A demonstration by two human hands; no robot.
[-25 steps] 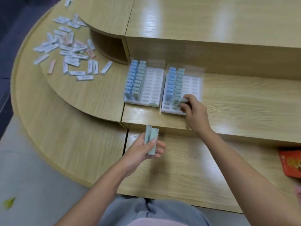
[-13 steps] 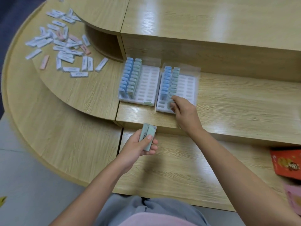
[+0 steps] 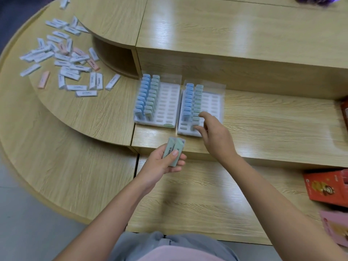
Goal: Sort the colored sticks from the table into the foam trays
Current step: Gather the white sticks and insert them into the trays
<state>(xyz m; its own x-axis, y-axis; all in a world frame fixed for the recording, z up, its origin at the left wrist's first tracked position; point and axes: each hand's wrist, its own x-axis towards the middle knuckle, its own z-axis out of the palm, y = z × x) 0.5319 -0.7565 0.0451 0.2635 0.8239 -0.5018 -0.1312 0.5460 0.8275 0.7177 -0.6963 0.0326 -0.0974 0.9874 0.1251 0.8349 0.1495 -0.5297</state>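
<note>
**Over the near end of the right foam tray (image 3: 214,102), a slack right hand (image 3: 214,134)**

At that tray's front edge, the right hand hovers with fingers spread and relaxed, holding nothing. Its fingertips are by the nearest sticks of the standing green row (image 3: 196,102); contact cannot be judged. Just in front of the tray and slightly left, the left hand (image 3: 162,164) grips two green sticks (image 3: 172,149) side by side, thumb on top. The left foam tray (image 3: 169,102) sits just beside it. Well left of the tray, loose sticks (image 3: 64,59) lie scattered on the desk (image 3: 273,119).
</note>
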